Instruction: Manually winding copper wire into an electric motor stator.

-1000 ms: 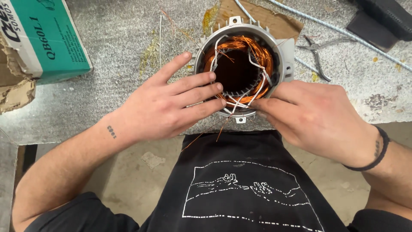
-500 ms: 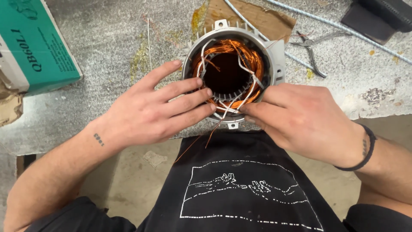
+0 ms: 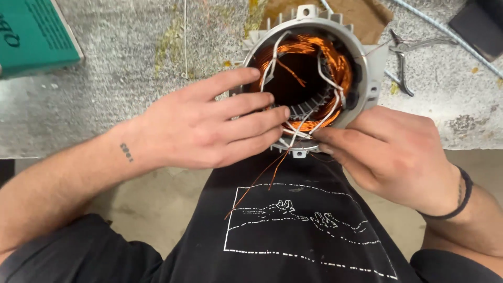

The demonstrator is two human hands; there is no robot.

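From your head camera, you look down on a grey, stained bench [image 3: 105,78]. A green box [image 3: 31,34] sits near its far left corner. A pair of metal pliers [image 3: 401,60] lies on the right side, just past the motor shell. A flat brown piece of card [image 3: 367,15] lies under the far side of the shell. A dark thing [image 3: 479,21] sits at the far right corner, with a thin grey cable [image 3: 445,34] running beside it.

The round grey motor shell [image 3: 361,57] stands at the near edge of the bench, right in front of you. It is open on top like a cup. Inside, shiny orange copper wire [image 3: 335,65] is wound around the wall, and white wires [image 3: 275,57] cross over it. A few thin copper strands [image 3: 262,178] hang down over the edge onto your black apron [image 3: 293,236].

Your left hand [image 3: 204,126] lies flat with fingers spread, fingertips touching the near left rim. Your right hand [image 3: 398,152] pinches thin wires at the near rim.
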